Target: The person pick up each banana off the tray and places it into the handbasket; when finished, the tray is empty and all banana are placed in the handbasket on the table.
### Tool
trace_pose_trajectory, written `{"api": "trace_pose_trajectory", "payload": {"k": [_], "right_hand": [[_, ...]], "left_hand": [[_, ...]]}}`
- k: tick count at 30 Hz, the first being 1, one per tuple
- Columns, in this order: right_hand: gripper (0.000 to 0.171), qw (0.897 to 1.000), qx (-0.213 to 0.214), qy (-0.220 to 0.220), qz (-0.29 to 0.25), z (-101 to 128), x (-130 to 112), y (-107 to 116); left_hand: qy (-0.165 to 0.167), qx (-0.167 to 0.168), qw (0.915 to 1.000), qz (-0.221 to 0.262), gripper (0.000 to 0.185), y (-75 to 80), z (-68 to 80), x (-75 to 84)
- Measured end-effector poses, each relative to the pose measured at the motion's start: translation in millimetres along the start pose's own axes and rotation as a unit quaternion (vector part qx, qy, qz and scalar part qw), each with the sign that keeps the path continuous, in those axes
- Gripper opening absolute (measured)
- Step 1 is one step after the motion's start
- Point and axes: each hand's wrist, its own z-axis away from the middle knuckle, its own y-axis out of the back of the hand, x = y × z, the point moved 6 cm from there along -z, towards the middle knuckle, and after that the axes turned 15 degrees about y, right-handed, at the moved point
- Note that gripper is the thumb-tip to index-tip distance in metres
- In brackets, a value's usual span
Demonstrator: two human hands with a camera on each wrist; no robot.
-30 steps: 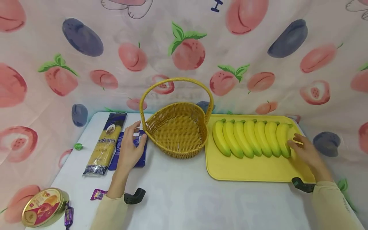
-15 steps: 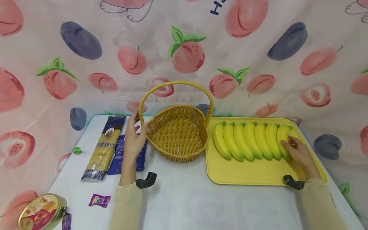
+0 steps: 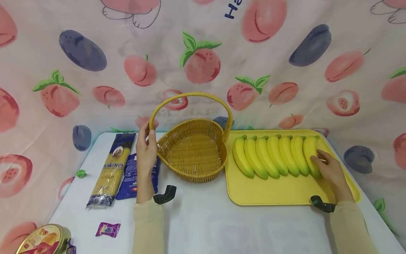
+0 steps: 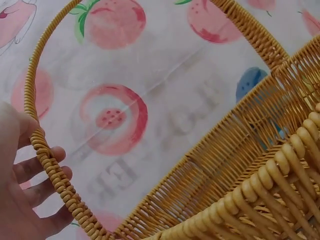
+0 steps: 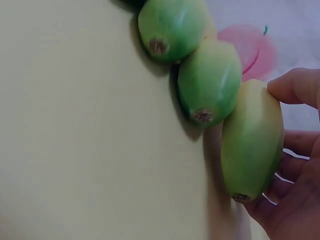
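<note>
- Left hand (image 3: 147,151): fingers curled round the basket handle (image 3: 190,94).
- Right hand (image 3: 331,173): fingers pinched the rightmost banana (image 3: 311,155).
- That banana's stem end pointed away, long axis running front to back.

The wicker basket (image 3: 192,174) is golden brown in a close weave, its handle (image 3: 196,94) a yellower tone; the bananas (image 3: 276,155) shade from bright yellow to green at stems and tips, and the tray (image 3: 272,194) is plain yellow. The spaghetti packet (image 3: 111,173) is golden with navy ends, the pouch (image 3: 129,176) deep blue, the wrapped sweet (image 3: 108,229) purple. Printed pink peaches (image 3: 202,66) and slate-blue plums (image 3: 83,50) dot the pale pink cloth backdrop (image 3: 171,38); the tabletop (image 3: 203,218) is white.
</note>
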Motion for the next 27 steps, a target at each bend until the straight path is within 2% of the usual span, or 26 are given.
{"api": "trace_pose_trajectory", "payload": {"k": [6,10,18,27], "right_hand": [[0.069,0.998,0.051,0.026,-0.022,9.3,-17.3,-0.8],[0.064,0.995,0.067,0.051,-0.046,17.3,-33.8,-6.7],[0.060,0.992,0.050,0.118,-0.018,23.6,-80.7,-26.5],[0.060,0.973,0.016,0.230,-0.027,31.9,-127.0,-47.0]], "left_hand": [[-0.003,-0.009,1.0000,0.000,0.041,1.5,0.9,2.3],[-0.010,-0.017,0.9998,-0.001,0.042,2.1,1.4,2.5],[-0.019,-0.021,0.9995,-0.016,0.044,2.5,2.5,1.8],[-0.027,-0.022,0.9994,-0.010,0.044,1.1,1.7,2.4]]}}
